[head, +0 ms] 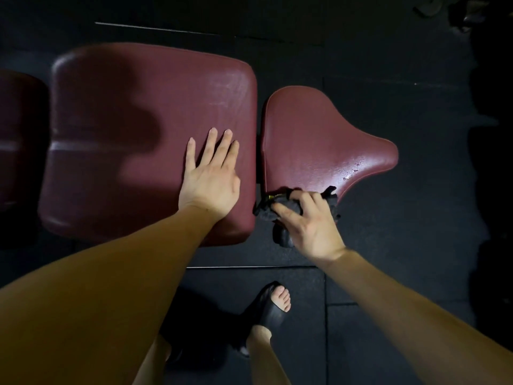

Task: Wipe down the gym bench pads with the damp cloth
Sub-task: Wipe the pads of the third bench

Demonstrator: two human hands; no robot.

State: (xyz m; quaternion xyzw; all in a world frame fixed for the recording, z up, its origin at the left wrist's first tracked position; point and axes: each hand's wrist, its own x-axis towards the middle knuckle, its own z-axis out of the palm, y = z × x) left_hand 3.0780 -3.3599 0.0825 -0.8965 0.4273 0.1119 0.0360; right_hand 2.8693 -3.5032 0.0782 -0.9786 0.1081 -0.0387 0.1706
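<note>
Left hand flat, fingers straight, on large maroon vinyl back pad. Right hand fingers clamped on crumpled black cloth at near edge of tapered maroon seat pad.

third pad left of the left hand cut by frame edge, dark cloth partly hidden under right hand

Large maroon pad: bare left and far of the flat left hand. Narrow gap to seat pad; near edge blocked by right hand gripping black cloth.
</note>
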